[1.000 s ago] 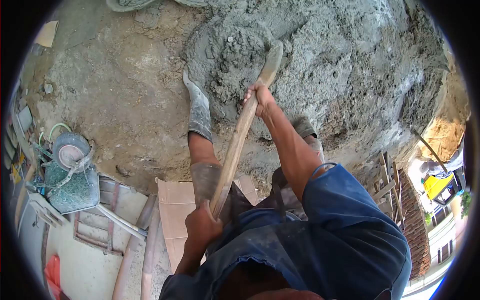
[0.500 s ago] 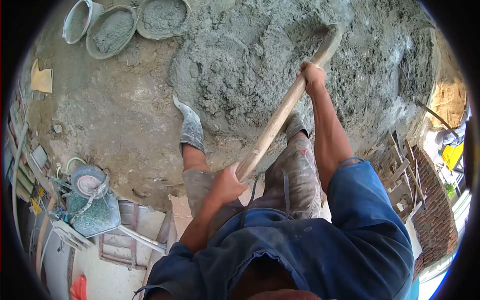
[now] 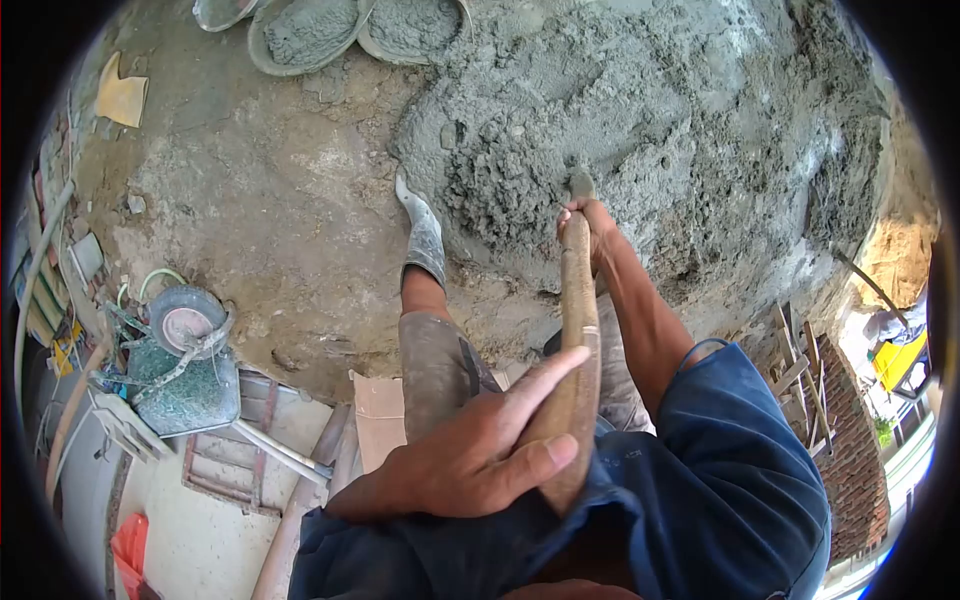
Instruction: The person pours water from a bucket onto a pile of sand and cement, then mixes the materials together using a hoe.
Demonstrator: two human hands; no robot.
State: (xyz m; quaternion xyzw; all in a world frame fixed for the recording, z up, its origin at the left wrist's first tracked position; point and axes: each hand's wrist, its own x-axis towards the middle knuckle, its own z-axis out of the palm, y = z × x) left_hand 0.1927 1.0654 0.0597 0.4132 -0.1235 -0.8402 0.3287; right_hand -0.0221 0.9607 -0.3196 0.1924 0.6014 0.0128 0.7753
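A long wooden handle (image 3: 578, 300) runs from close to my chest down to the wet grey cement (image 3: 530, 150), where its far end meets the mix and the tool's head is hidden. My right hand (image 3: 588, 228) is wrapped round the handle's lower part, just above the cement. Near the upper end, my left hand (image 3: 490, 440) holds the handle between its thumb and stretched index finger. My left boot (image 3: 424, 232) stands at the edge of the cement.
Cement-filled buckets (image 3: 308, 35) stand at the top left. An upturned wheelbarrow (image 3: 185, 385) and a ladder-like frame (image 3: 232, 440) lie at lower left. Wood pieces (image 3: 805, 375) lean beside a brick wall (image 3: 850, 450) at right.
The handle has swung from slanting to nearly upright in view, its upper end closer to my chest. My right hand has come down and left; my left hand is nearer the camera.
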